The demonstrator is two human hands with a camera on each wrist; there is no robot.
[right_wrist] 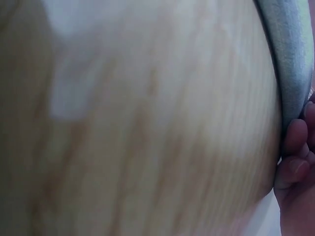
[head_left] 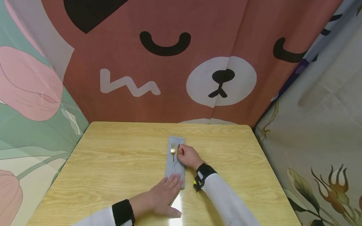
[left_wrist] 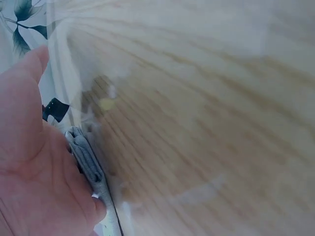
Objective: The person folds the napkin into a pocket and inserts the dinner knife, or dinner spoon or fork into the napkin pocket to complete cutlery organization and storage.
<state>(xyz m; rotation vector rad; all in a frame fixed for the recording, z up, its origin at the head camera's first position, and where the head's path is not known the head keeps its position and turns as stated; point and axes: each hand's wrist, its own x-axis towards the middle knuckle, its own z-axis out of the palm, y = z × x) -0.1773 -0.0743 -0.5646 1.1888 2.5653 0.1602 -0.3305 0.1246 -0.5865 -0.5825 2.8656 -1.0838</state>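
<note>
A folded grey-blue napkin (head_left: 171,171) lies lengthwise on the wooden table, its folded layers showing at one end (left_wrist: 87,156) in the left wrist view. On its upper half rests a gold fork (head_left: 173,150), tines pointing away from me. Just right of the fork, my right hand (head_left: 191,157) pinches a gold knife (head_left: 178,149) with curled fingers; most of its handle is hidden by the hand. My left hand (head_left: 166,195) lies with fingers extended, fingertips on the napkin's near end and thumb spread out to the right. Curled fingers (right_wrist: 296,135) sit beside the cloth in the right wrist view.
The light wood table (head_left: 118,157) reaches back to a hanging curtain (head_left: 169,106) printed with a bear's face. Patterned fabric (head_left: 305,131) hangs along the right side, and a floral one (head_left: 31,84) along the left. Black bands (head_left: 123,212) circle both wrists.
</note>
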